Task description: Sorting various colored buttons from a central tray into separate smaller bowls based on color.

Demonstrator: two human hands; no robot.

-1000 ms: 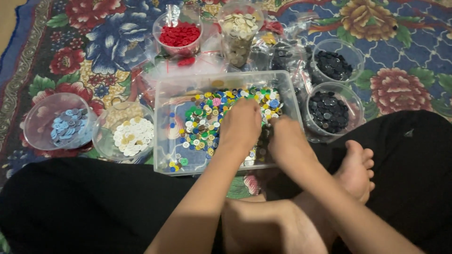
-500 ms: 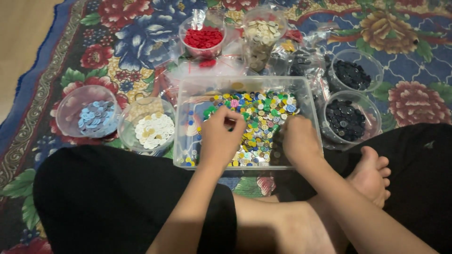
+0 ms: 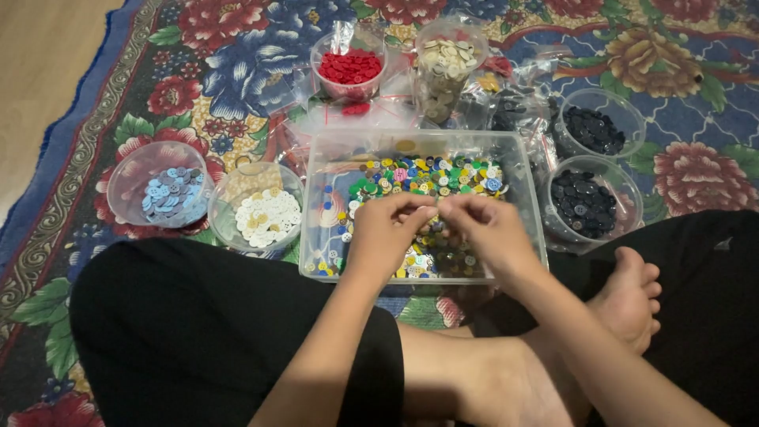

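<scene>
hands: left hand (image 3: 387, 229) and right hand (image 3: 490, 231) are now raised, fingertips pinched together (held item cannot be told) | buttons (image 3: 419, 175): left below in tray (image 3: 522, 170) | picking suggested

left hand (image 3: 385, 237): drawn back from the mixed buttons (image 3: 427, 175), fingertips now meeting the right
right hand (image 3: 492, 233): shifted left, pinched against it

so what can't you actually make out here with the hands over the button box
- Head view: whether the left hand and right hand pinch a button; their fingertips meet and cover it.
- Head view: buttons in the near part of the clear box, hidden under both hands.
- Head view: contents of the plastic bags behind the box, too crumpled and glary.
- Head view: the floral rug, cut off by every edge.
</scene>
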